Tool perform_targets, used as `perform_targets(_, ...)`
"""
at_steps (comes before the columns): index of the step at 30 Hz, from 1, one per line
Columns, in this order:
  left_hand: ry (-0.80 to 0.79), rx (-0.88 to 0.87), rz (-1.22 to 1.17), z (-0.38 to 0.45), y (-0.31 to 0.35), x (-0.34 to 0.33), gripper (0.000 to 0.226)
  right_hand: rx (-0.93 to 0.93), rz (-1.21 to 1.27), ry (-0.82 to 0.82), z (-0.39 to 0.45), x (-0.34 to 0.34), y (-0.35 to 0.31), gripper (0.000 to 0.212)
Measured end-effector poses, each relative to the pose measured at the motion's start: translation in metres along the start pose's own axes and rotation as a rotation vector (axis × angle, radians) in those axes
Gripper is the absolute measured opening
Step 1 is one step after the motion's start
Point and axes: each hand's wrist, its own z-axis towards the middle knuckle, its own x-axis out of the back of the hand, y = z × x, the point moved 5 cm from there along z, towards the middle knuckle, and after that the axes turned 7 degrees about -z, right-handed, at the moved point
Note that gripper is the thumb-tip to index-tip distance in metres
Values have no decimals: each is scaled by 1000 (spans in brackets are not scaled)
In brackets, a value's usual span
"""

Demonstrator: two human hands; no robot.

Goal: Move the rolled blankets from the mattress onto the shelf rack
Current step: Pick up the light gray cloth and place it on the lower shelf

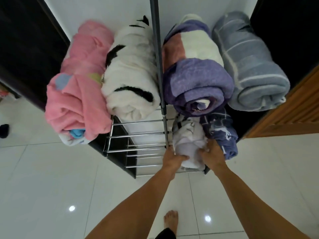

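A metal shelf rack (138, 135) stands against the wall, seen from above. Its top tier carries several rolled blankets: pink (79, 94), white with black marks (131, 80), purple patchwork (196, 80) and grey-blue striped (250, 66). On a lower tier lies a white rolled blanket (187, 144) beside a dark blue patterned one (222, 131). My left hand (174, 157) and my right hand (213, 153) both grip the white roll's near end, one on each side. The mattress is out of view.
A grey upright pole (158, 49) splits the rack down the middle. The rack's lower left bars are bare. Dark furniture (25, 40) stands to the left, a wooden door (293, 109) to the right. Glossy white floor tiles (69, 178) lie below, with my bare foot (170, 219).
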Motion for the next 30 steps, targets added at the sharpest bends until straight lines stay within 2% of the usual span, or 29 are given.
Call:
perform_targets(2,18,29,-13,2,-6,2,70,-126,79,-68,-4,-9,20,55)
perform_targets(5,-60,139,59,0,-8,-1,70,-342,296,-242,-13,-26,40,61)
perform_targets(8,-135,335,243,-6,-18,-3,82,-405,443,-346,-16,-37,43,59)
perform_targets(10,-171,375,200,-7,-25,-6,81,-417,482,-393,-13,-43,45,60)
perform_targets(14,-89,239,105,0,-26,-8,71,-410,581,-367,-8,-47,38,63)
perform_targets(20,-2,20,103,7,-19,-8,59,-295,638,-303,5,-48,30,63)
perform_targets(25,-46,-56,142,16,8,-15,86,-190,613,-259,26,-45,11,78)
perform_targets(28,-89,-37,289,21,15,-16,78,-166,515,-260,24,-35,6,64)
perform_targets(30,-32,-42,476,17,15,-8,77,-240,506,-270,13,-25,16,55)
